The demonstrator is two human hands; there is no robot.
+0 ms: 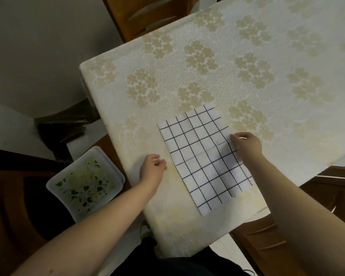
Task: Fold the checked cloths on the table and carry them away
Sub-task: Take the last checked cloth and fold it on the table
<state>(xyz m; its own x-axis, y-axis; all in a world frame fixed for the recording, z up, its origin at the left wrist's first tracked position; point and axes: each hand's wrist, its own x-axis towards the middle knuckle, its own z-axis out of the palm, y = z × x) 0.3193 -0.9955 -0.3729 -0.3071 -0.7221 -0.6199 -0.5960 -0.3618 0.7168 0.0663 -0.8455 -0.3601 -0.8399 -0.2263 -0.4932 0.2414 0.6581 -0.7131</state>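
A checked cloth (pixel 204 158) lies flat on the tabletop (pixel 247 66). The right hand (pixel 246 145) pinches its right edge; the left hand (pixel 152 168), grip loosely curled and holding nothing, rests just left of it.

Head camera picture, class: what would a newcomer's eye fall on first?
The checked cloth lies flat near the table's near edge. The right hand touches its right edge; the left hand is loosely curled beside it. Lower left sits a green-patterned cushion.

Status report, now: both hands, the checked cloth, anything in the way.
Right hand pinching the checked cloth at its right edge. Left hand loosely curled on the table, off the cloth. Cloth lies flat, one crease across. Nothing blocking.
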